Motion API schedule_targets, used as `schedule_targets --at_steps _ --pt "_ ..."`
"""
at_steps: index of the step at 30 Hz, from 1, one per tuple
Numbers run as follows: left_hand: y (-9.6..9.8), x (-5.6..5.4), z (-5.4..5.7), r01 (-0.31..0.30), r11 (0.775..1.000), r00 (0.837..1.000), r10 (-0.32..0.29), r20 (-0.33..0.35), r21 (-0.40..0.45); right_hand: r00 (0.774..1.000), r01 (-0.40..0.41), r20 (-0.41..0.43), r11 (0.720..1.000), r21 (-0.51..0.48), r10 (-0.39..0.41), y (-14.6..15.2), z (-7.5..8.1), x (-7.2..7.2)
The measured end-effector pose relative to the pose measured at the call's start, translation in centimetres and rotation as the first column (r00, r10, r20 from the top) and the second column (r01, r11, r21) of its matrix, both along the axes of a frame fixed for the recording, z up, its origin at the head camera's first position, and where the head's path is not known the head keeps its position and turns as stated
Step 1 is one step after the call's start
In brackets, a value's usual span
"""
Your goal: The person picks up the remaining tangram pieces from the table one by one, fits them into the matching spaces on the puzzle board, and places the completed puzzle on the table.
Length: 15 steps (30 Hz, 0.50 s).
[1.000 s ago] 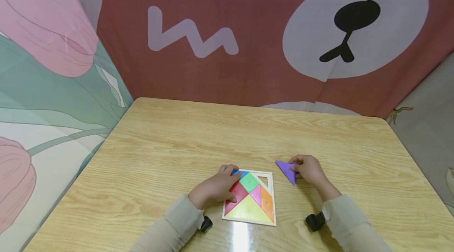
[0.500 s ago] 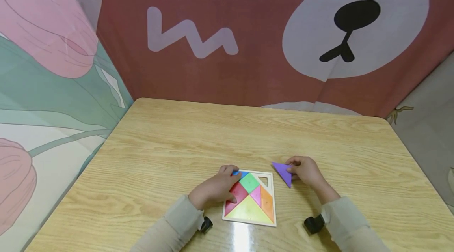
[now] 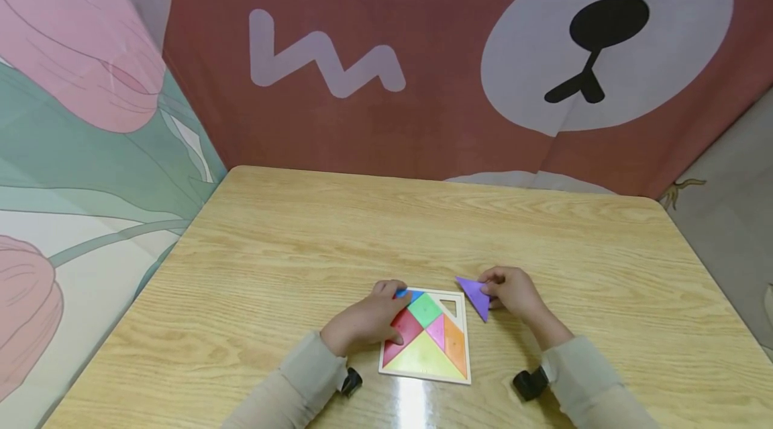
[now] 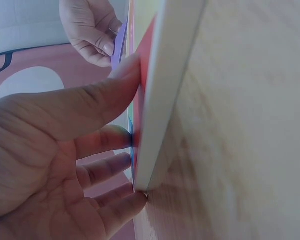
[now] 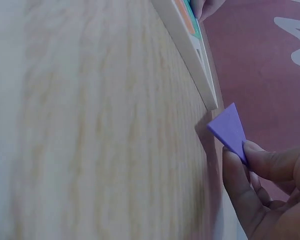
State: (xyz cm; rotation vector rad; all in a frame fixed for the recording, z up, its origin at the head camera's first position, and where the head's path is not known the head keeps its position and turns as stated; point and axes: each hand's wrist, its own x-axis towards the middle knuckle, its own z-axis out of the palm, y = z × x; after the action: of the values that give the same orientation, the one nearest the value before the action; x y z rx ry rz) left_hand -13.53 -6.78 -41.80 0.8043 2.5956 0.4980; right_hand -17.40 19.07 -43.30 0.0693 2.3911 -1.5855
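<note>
A square tangram tray with a pale wooden rim lies on the table. In it sit a yellow triangle, a red piece, a green square, a pink triangle, an orange piece and a partly covered blue piece. Its top right corner shows a triangular cut-out. My left hand rests on the tray's left side, thumb on the red piece, fingertips at the blue piece and rim. My right hand pinches a purple triangle between thumb and fingers, just beyond the tray's upper right corner.
The wooden table reaches back to a fabric backdrop with a printed bear face. A floral curtain hangs along the left. A black wrist device sits by my right cuff.
My right hand has moved left with the purple triangle, bringing it close to the tray's upper right corner. My left hand and the tray have stayed in place.
</note>
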Motion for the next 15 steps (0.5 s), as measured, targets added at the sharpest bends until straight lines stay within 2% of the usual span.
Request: schedule_targets --at_steps 15 --pt "-0.07 -0.11 -0.27 0.013 1.0 1.0 -0.013 -0.02 -0.01 1.0 0.011 0.009 0.999 -0.041 -0.011 -0.83 0.19 0.06"
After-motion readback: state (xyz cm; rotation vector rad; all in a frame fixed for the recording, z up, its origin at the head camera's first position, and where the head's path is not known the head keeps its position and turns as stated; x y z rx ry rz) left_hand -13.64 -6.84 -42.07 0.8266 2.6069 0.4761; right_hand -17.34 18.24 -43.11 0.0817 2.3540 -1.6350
